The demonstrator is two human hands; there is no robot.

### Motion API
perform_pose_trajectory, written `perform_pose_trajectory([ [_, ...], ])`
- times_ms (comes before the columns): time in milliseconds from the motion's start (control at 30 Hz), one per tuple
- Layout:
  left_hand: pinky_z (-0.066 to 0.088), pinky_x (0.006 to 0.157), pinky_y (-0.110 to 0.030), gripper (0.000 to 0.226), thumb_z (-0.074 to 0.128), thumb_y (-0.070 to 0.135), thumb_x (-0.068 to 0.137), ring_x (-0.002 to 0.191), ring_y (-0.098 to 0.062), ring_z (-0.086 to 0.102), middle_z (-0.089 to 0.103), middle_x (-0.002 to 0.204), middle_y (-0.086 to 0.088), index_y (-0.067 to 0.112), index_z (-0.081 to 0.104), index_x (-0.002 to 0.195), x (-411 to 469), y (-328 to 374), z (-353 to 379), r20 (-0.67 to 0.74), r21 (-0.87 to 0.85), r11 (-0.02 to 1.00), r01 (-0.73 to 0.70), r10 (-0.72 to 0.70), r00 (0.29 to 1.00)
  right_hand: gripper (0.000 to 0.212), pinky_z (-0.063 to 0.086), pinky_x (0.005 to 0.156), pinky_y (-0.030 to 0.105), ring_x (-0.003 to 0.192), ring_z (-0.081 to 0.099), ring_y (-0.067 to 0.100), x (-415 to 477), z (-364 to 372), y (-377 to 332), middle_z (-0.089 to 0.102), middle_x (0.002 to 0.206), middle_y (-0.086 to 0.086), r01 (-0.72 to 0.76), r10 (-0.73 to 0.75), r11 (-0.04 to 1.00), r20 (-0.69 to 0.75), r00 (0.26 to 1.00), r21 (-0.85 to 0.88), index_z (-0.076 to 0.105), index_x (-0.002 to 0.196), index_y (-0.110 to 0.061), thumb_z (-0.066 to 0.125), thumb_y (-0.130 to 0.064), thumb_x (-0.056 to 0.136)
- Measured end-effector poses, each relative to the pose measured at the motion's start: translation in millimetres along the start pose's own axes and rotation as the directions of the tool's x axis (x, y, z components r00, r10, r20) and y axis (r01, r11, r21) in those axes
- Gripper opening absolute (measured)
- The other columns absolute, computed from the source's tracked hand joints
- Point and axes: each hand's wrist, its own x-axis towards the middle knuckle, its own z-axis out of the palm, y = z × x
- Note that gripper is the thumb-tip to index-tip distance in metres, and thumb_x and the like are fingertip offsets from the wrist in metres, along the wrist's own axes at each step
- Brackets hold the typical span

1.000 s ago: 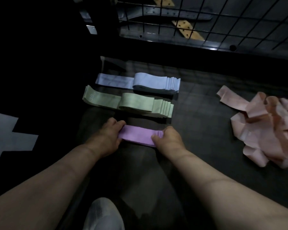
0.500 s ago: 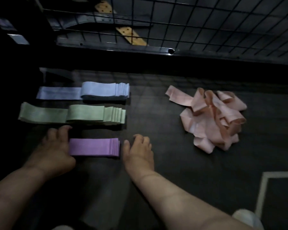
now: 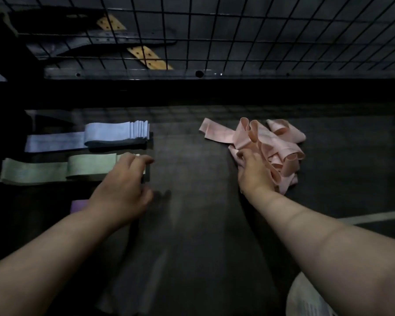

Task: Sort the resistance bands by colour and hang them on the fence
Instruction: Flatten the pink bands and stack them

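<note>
**Pink bands lie in a loose heap below the fence**

On a dark mat point(image 3: 192, 236) at the foot of the wire fence point(image 3: 260, 30), three folded sets of resistance bands lie in rows at the left. The blue stack point(image 3: 116, 133) is farthest, the green stack point(image 3: 89, 166) sits in the middle, and the purple stack point(image 3: 78, 205) is nearest, mostly hidden under the left hand point(image 3: 123, 190). That hand is loosely curved and holds nothing, with its fingertips at the green stack's right end. Well apart to the right, the right hand point(image 3: 253, 174) rests on the tangled pink pile point(image 3: 281, 142). Its fingers are buried among the bands, so whether it grips them cannot be told.
</note>
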Motion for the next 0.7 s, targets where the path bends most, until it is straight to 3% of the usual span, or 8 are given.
perform_pose_trajectory([
  [67, 0.052, 0.091, -0.043, 0.058, 0.061, 0.021, 0.076, 0.105, -0.028, 0.057, 0.047, 0.117, -0.006, 0.015, 0.050, 0.133, 3, 13, -10, 0.024, 0.009, 0.999, -0.034, 0.034, 0.999, 0.036, 0.040, 0.096, 0.033, 0.109, 0.053, 0.021, -9, -10, -7, 0.054, 0.115, -0.002, -0.026, 0.034, 0.992, -0.064, 0.997, 0.120, 0.046, 0.122, -0.028, 0.057, -0.012, 0.091],
  [167, 0.051, 0.093, -0.043, 0.058, 0.063, 0.019, 0.078, 0.107, -0.029, 0.057, 0.047, 0.121, -0.007, 0.015, 0.049, 0.134, 6, 30, -31, 0.032, 0.015, 0.998, -0.063, 0.063, 0.998, 0.038, 0.040, 0.087, 0.032, 0.111, 0.052, 0.026, -21, -30, -22, 0.051, 0.123, 0.002, -0.098, 0.124, 0.963, -0.089, 0.988, 0.251, 0.042, 0.119, -0.030, 0.054, -0.013, 0.088],
  [267, 0.046, 0.098, -0.037, 0.055, 0.064, 0.019, 0.082, 0.112, -0.026, 0.056, 0.048, 0.125, -0.007, 0.016, 0.049, 0.135, 6, 49, -62, 0.029, 0.025, 0.998, -0.061, 0.060, 0.998, 0.032, 0.032, 0.093, 0.023, 0.119, 0.048, 0.024, -31, -68, -43, 0.044, 0.134, 0.006, -0.068, 0.112, 0.956, -0.140, 0.984, 0.284, 0.050, 0.122, -0.022, 0.052, -0.011, 0.092],
  [367, 0.047, 0.095, -0.033, 0.056, 0.063, 0.019, 0.086, 0.103, -0.023, 0.058, 0.050, 0.124, -0.006, 0.019, 0.045, 0.139, 3, 75, -100, 0.074, 0.027, 0.999, -0.042, 0.040, 0.996, 0.020, 0.031, 0.093, 0.020, 0.120, 0.047, 0.027, -43, -115, -64, 0.044, 0.128, 0.010, 0.023, 0.029, 0.973, -0.223, 0.974, 0.229, 0.060, 0.108, -0.018, 0.049, -0.011, 0.093],
  [467, 0.050, 0.092, -0.034, 0.062, 0.063, 0.021, 0.086, 0.096, -0.019, 0.058, 0.054, 0.122, -0.006, 0.017, 0.040, 0.143, 0, 103, -141, 0.100, 0.020, 0.999, -0.050, 0.047, 0.994, 0.025, 0.042, 0.087, 0.031, 0.104, 0.053, 0.029, -59, -167, -84, 0.046, 0.113, 0.009, 0.147, -0.084, 0.965, -0.273, 0.958, 0.219, 0.056, 0.107, -0.020, 0.044, -0.005, 0.091],
  [567, 0.048, 0.087, -0.030, 0.058, 0.063, 0.018, 0.087, 0.101, -0.024, 0.059, 0.061, 0.120, -0.010, 0.014, 0.042, 0.141, -7, 139, -188, 0.055, 0.029, 0.999, -0.039, 0.038, 0.998, 0.032, 0.042, 0.072, 0.033, 0.091, 0.054, 0.025, -89, -225, -108, 0.053, 0.107, 0.005, 0.210, -0.161, 0.961, -0.252, 0.954, 0.182, 0.044, 0.112, -0.026, 0.041, -0.002, 0.091],
  [700, 0.049, 0.085, -0.023, 0.050, 0.064, 0.022, 0.090, 0.103, -0.022, 0.064, 0.066, 0.119, -0.007, 0.015, 0.049, 0.137, -24, 198, -245, -0.053, -0.100, 0.993, -0.056, 0.051, 0.997, 0.032, 0.047, 0.066, 0.031, 0.097, 0.056, 0.025, -132, -289, -142, 0.056, 0.113, 0.004, 0.357, -0.308, 0.916, -0.246, 0.919, 0.185, 0.047, 0.111, -0.028, 0.043, -0.002, 0.092],
])
